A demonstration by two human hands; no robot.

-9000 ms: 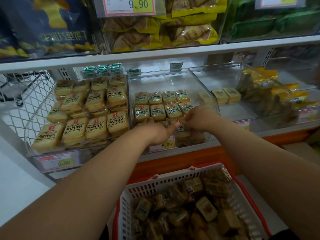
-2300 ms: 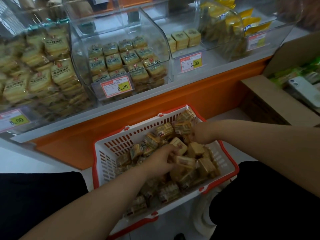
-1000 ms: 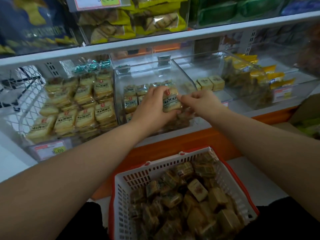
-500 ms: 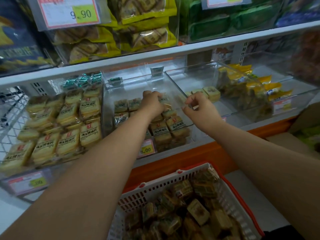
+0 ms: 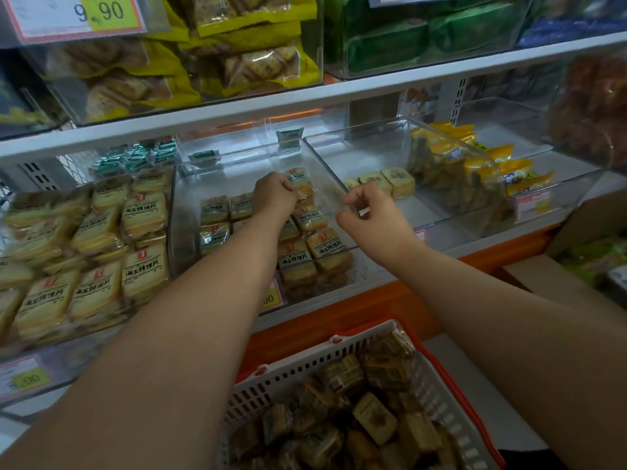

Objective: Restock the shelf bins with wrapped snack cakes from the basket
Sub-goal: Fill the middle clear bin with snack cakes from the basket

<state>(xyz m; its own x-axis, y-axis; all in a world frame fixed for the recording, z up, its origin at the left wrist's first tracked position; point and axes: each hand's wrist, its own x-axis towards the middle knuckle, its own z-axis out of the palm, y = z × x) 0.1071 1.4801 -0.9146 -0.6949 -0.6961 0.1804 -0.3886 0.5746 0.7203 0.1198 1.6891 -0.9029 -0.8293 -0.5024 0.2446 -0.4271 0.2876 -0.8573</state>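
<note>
L hand (image 5: 274, 195) gripping wrapped cake (image 5: 298, 179) at back of clear middle bin (image 5: 339, 184); R hand (image 5: 368, 206) hovering beside it w/ fingers loosely curled, holding nothing; basket (image 5: 325, 364) sitting below.

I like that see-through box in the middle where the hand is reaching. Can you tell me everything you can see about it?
The middle bin is a clear plastic box, open on top, sitting on the shelf between two other clear bins. Inside lie wrapped snack cakes in neat rows, yellowish with dark writing and a small red mark; the back stays bare. A price tag on its front is mostly hidden by an arm. The left hand reaches inside, holding a cake at the back row. The right hand hangs at its right wall.
</note>
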